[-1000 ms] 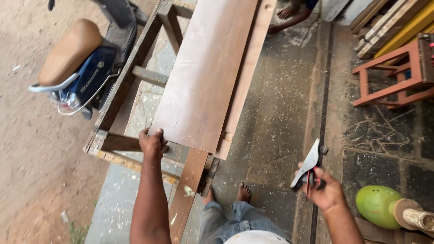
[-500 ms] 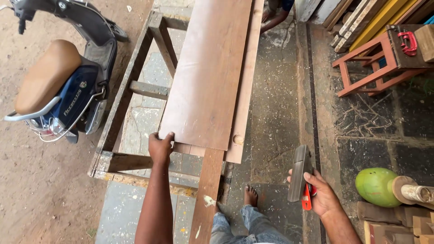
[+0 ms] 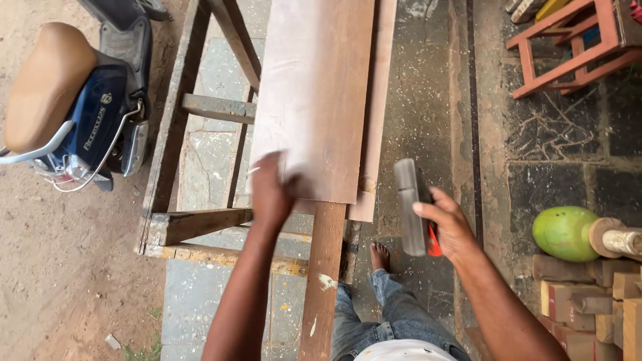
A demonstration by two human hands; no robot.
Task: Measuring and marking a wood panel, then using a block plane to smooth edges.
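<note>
A wide brown wooden plank (image 3: 319, 93) lies lengthwise on a rough wooden trestle frame (image 3: 194, 224), with a narrower plank (image 3: 378, 113) under its right side. My left hand (image 3: 273, 190) is blurred and rests at the plank's near left corner, fingers on its edge. My right hand (image 3: 449, 224) is raised to the right of the planks and grips a grey flat metal tool with a red handle (image 3: 413, 207), held upright. My bare foot (image 3: 379, 256) shows on the stone floor below.
A parked scooter (image 3: 73, 113) with a tan seat stands left of the frame on dirt. A red wooden stool (image 3: 568, 50) is at the upper right. A green coconut (image 3: 565, 232) and stacked wood offcuts (image 3: 595, 301) lie at the right edge.
My right hand has lifted the metal tool up and toward the planks. My left hand has shifted right along the plank's near end. The camera has moved closer to the bench.
</note>
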